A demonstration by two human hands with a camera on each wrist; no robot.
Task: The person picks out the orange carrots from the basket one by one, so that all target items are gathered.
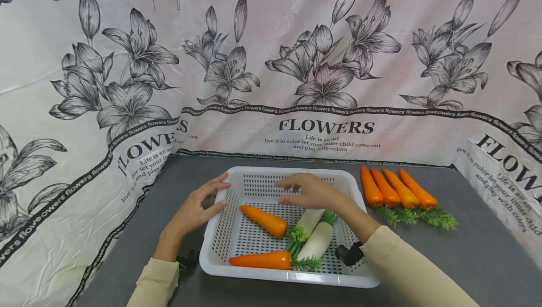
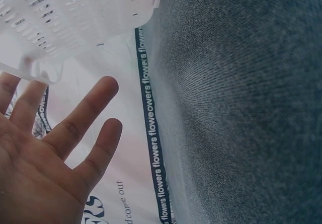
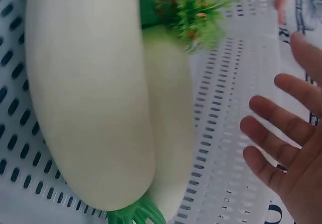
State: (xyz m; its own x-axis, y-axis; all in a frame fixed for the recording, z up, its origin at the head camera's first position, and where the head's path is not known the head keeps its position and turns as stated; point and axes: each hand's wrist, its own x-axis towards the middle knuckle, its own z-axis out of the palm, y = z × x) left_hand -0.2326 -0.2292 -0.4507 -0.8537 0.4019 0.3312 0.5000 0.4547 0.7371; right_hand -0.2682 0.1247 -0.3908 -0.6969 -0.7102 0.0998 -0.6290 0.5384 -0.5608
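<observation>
A white perforated plastic basket (image 1: 283, 276) stands on the grey table. My left hand (image 1: 196, 208) is at its left rim, fingers spread and fairly straight, with nothing gripped; in the left wrist view that hand (image 2: 48, 153) is by the basket wall (image 2: 95, 7). My right hand (image 1: 311, 192) hovers over the basket with loosely bent fingers and holds nothing. Inside lie a carrot (image 1: 266, 221) near the middle, another carrot (image 1: 262, 260) along the front, and two white radishes (image 1: 317, 241) with green tops at the right. The right wrist view shows a radish (image 3: 90, 93) up close.
Several orange carrots (image 1: 391, 189) with leafy green tops (image 1: 440, 217) lie side by side on the table, right of the basket. A flower-printed cloth (image 1: 237, 133) hangs behind and at both sides of the grey table (image 1: 461, 264).
</observation>
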